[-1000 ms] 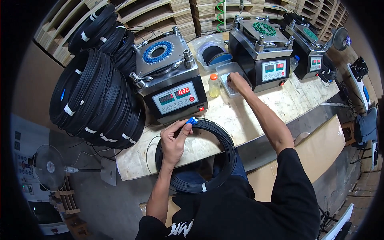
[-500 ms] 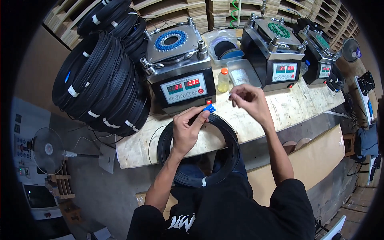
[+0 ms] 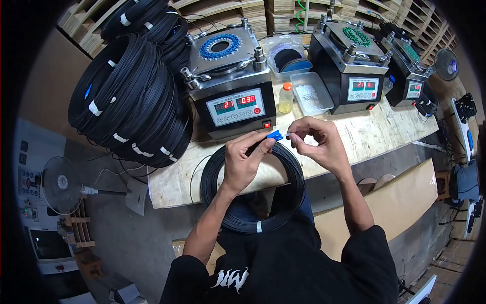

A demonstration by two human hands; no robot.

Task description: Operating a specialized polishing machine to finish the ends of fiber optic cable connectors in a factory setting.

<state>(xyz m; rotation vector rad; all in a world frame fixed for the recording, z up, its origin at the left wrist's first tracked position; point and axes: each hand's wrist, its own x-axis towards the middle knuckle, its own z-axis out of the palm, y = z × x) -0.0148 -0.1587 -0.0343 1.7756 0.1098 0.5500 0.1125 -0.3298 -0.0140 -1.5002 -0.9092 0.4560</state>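
Note:
Between the thumb and fingers of my left hand is a blue fibre-optic connector, its tip pointing right. My right hand pinches a small pale cap just off that tip; whether the two touch is too small to tell. Below both hands, a coil of black cable bound with white tape lies partly on the table edge and partly over my lap. Behind my left hand stands a polishing machine with a lit red display and a ring of blue connectors on top.
Farther right are a clear tray of small white pieces, an orange-capped bottle and two more machines, including a black one with green connectors. Stacked cable coils rise at the left. A cardboard sheet leans below the wooden table.
My right hand has come down and left, bringing the small cap up to the connector's tip. My left hand has shifted slightly right and up with the connector.

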